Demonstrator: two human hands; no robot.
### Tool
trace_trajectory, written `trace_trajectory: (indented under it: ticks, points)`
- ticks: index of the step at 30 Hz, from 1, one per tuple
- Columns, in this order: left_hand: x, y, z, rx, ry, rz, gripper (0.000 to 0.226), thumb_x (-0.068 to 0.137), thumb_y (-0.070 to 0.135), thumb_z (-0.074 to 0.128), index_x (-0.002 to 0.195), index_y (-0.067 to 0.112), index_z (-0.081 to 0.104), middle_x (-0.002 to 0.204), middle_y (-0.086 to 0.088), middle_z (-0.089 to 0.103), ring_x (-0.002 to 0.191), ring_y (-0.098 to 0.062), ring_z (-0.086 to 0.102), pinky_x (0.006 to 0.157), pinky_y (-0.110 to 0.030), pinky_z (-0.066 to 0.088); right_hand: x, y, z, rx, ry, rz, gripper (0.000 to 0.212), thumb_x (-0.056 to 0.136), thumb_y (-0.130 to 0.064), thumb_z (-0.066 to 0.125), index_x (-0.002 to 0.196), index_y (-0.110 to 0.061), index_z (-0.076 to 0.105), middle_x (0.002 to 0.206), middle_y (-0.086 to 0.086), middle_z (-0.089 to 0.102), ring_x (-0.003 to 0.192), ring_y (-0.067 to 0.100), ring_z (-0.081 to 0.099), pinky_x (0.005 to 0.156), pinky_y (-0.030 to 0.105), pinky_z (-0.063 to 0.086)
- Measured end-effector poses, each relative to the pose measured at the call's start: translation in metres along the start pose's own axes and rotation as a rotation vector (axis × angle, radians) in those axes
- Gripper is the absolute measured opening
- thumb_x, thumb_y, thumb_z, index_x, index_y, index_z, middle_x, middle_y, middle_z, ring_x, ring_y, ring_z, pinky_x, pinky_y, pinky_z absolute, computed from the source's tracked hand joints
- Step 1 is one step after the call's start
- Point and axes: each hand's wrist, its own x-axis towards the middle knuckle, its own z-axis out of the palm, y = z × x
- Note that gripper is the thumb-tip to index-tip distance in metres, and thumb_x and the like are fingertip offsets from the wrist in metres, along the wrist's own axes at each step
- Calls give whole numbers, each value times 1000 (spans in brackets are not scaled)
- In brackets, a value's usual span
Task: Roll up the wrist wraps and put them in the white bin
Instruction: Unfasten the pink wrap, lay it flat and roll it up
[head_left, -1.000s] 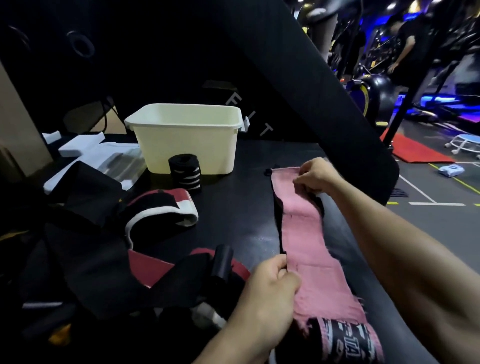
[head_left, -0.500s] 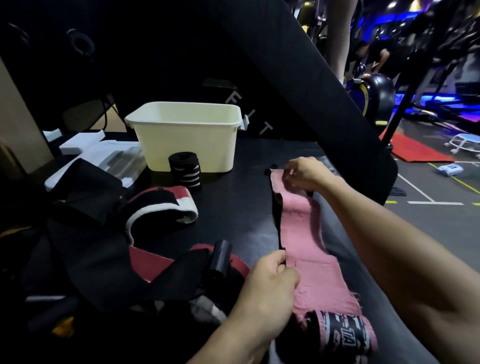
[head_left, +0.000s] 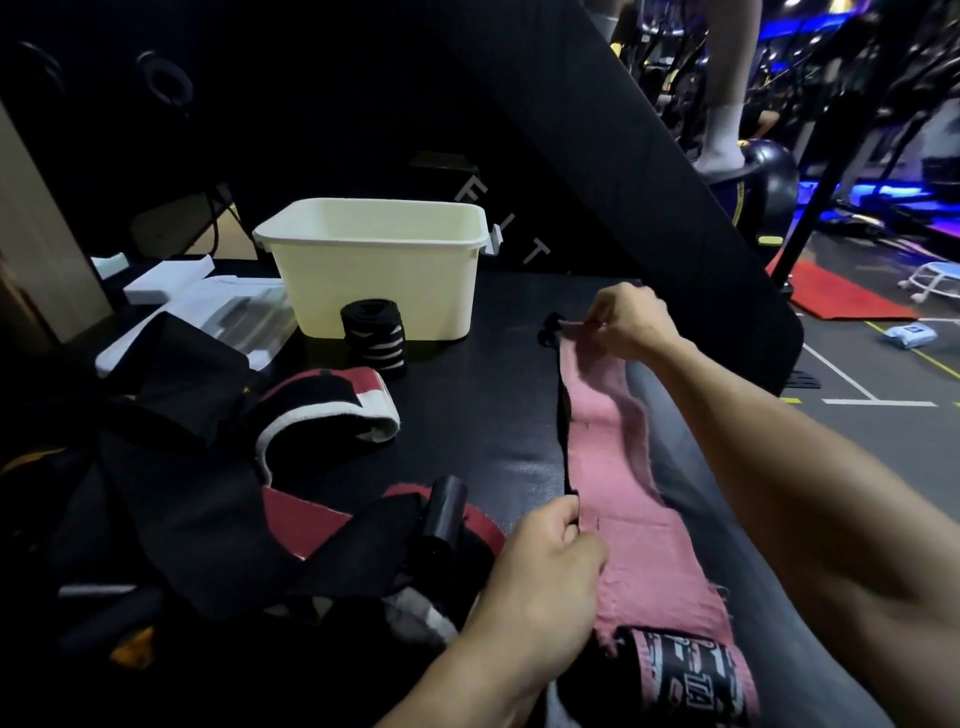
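A pink wrist wrap lies stretched lengthwise on the black table, its printed near end at the bottom edge of the view. My right hand pinches its far end. My left hand pinches its left black edge about halfway along. The white bin stands at the back of the table. Just in front of the bin stands a rolled black wrap with white stripes. A red, white and black wrap lies loosely curled to the left.
A heap of black and red wraps and straps fills the near left. White foam pieces lie left of the bin. A large black slanted pad rises behind the table. The gym floor drops away on the right.
My right hand has shifted slightly away along the pink wrap and now pinches its far tip. The far part of the wrap has lifted and narrowed a little. My left hand keeps its hold.
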Motion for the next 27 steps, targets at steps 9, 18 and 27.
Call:
trace_trajectory:
  ticks: [9, 18, 27]
  points:
    - [-10, 13, 6, 67, 35, 1, 31, 77, 25, 50, 102, 12, 64, 70, 1, 58, 65, -15, 48, 68, -43, 42, -25, -6, -2, 193, -120, -56, 47, 88, -24, 70, 134, -13, 64, 133, 7, 67, 118, 26, 64, 100, 34, 50]
    - [-59, 17, 12, -194, 12, 38, 38, 99, -6, 52, 123, 21, 63, 107, 4, 79, 105, -12, 73, 95, -34, 56, -167, 10, -74, 390, -206, -229, 15, 95, -26, 70, 91, -14, 77, 78, 0, 75, 62, 7, 65, 59, 22, 48]
    - [-100, 0, 2, -58, -2, 106, 46, 95, 2, 59, 140, 14, 54, 128, -3, 71, 122, -12, 65, 107, -35, 49, -303, -15, -114, 199, -588, -336, 49, 84, -67, 59, 102, -25, 78, 81, -14, 71, 72, 1, 60, 67, 19, 48]
